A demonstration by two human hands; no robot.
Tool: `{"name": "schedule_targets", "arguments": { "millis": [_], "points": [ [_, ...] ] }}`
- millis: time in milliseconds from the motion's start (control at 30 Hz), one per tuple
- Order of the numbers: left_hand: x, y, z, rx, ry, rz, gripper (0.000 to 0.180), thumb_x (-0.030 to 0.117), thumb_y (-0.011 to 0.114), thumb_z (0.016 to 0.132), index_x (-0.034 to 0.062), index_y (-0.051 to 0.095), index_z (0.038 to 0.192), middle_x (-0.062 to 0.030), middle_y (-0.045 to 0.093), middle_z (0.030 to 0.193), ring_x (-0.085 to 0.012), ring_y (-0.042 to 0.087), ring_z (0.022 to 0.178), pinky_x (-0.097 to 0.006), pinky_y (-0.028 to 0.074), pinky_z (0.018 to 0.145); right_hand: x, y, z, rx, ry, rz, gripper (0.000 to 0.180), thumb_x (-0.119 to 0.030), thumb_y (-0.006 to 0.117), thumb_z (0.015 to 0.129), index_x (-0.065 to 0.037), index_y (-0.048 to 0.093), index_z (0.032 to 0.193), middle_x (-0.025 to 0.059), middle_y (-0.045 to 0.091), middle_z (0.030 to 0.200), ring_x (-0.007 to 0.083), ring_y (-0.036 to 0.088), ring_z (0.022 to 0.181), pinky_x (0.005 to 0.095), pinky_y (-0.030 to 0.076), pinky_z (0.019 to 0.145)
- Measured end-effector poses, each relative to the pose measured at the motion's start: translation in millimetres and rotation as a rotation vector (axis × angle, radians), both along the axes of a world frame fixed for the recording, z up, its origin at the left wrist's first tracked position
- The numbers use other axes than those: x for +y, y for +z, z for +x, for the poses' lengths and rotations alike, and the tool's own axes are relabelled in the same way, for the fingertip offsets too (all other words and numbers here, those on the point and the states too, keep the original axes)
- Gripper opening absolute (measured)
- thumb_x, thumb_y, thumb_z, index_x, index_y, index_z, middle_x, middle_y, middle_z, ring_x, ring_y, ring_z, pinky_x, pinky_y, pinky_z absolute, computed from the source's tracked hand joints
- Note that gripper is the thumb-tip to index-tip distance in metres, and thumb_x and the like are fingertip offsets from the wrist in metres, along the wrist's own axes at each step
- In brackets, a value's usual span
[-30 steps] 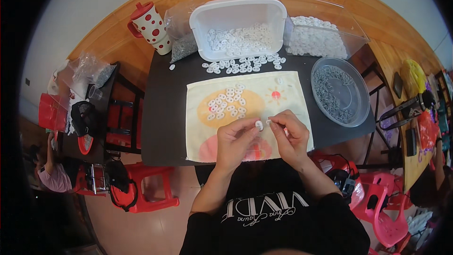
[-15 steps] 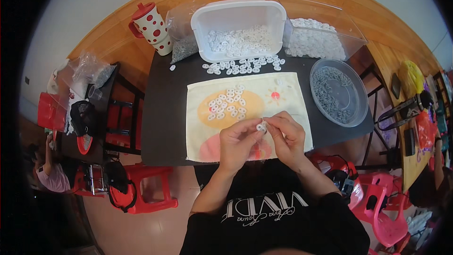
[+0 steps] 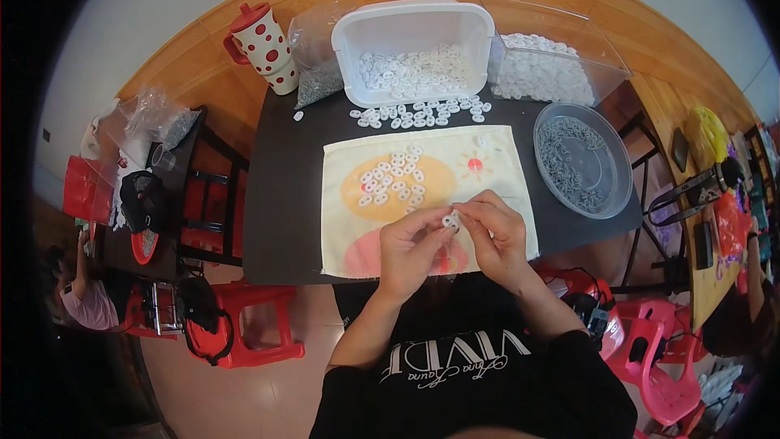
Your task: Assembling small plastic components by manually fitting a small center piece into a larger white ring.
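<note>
Over the near part of a cream cloth, both my hands meet at a small white oval plastic piece with two holes. Finger and thumb of my left hand pinch it. My right hand is closed with its fingertips against the piece's right side; whatever they hold is too small to make out. Several similar white pieces lie loose on the cloth's orange oval, just beyond my left hand. To the right stands a round clear tub with many small grey metal screw-like parts.
At the back are a white bin of white pieces, a clear box of more, and a bag of grey parts. A spotted tumbler stands back left. Loose pieces lie before the bin. People sit at side tables.
My hands stay nearly in place, with the white piece turned slightly between the fingertips. The view has shifted a little.
</note>
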State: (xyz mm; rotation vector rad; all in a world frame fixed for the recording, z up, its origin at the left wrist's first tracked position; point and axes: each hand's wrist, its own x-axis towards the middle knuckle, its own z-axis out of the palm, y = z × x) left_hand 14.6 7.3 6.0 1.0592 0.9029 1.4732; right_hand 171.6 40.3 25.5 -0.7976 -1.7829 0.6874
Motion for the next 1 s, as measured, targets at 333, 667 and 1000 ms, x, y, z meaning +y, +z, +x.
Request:
{"name": "schedule_targets", "arguments": {
  "millis": [333, 667, 1000],
  "points": [
    [-1.2, -3.5, -1.5, 0.077, 0.044, 0.061, 0.029, -0.009, 0.064, 0.087, -0.0035, 0.066, 0.115, -0.0032, 0.066, 0.089, -0.0063, 0.059, 0.076, -0.021, 0.048, 0.068, -0.8, 0.5, -4.5, -0.033, -0.003, 0.053, 0.024, 0.013, 0.061, 0.084, 0.003, 0.067, 0.105, 0.0125, 0.060, 0.084, 0.0199, 0.057, 0.070, 0.0262, 0.044, 0.061],
    [-2.7, -2.0, -1.6, 0.071, 0.052, 0.050, 0.030, -0.011, 0.062, 0.087, -0.0034, 0.066, 0.115, -0.0044, 0.065, 0.088, -0.0081, 0.061, 0.077, -0.021, 0.050, 0.070, 2.6, 1.4, -5.1, -0.079, 0.026, 0.118, 0.024, 0.014, 0.060, 0.083, 0.004, 0.065, 0.104, 0.0137, 0.059, 0.083, 0.0228, 0.057, 0.069, 0.0282, 0.044, 0.059],
    [-2.3, 0.0, -3.6, 0.096, 0.066, 0.097, 0.036, -0.013, 0.062, 0.086, -0.0022, 0.064, 0.119, -0.0022, 0.060, 0.091, -0.0084, 0.061, 0.081, -0.022, 0.051, 0.073, 2.1, 6.1, -6.0, -0.118, 0.094, 0.120, 0.034, 0.015, 0.058, 0.076, 0.006, 0.062, 0.108, 0.0161, 0.056, 0.084, 0.0314, 0.058, 0.075, 0.0350, 0.045, 0.062]
  ]
}}
